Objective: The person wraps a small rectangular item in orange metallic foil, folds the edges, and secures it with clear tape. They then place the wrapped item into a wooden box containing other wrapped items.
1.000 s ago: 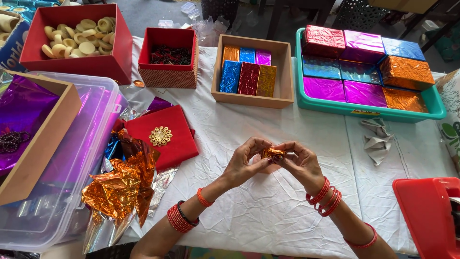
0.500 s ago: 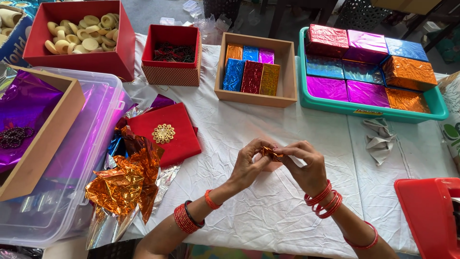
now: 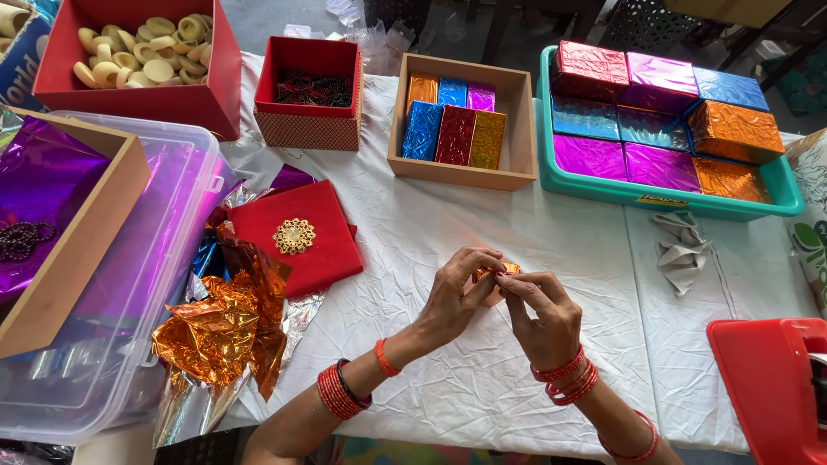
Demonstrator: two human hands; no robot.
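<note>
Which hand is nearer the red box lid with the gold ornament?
Left. The left hand sits just right of the red lid, holding a small orange-foil piece; the right hand is farther right.

A single head-worn camera looks steeply down from above the person's seat, facing forward across the worktop. It sits close enough that the forearms enter from the bottom edge and the far edge of the worktop runs near the top. No second view shares the scene.
</note>
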